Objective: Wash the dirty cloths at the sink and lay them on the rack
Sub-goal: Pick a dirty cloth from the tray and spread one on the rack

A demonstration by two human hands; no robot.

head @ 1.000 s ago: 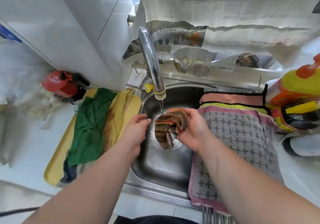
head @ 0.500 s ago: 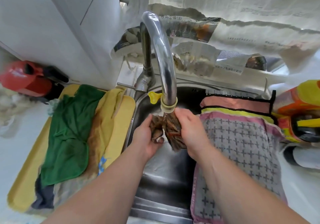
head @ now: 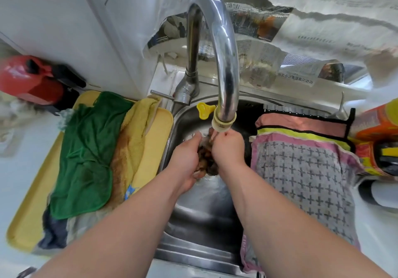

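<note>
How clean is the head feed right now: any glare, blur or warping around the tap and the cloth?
Head view: wide-angle warp bows the tap; glare streaks its chrome; daylight washes out the newspaper above; the cloth, gripped between left hand and right hand, is dark and blurred, pattern unreadable.

Red container [head: 28, 79] far left, newspaper [head: 323, 19] behind, orange bottle [head: 379, 122] right
</note>
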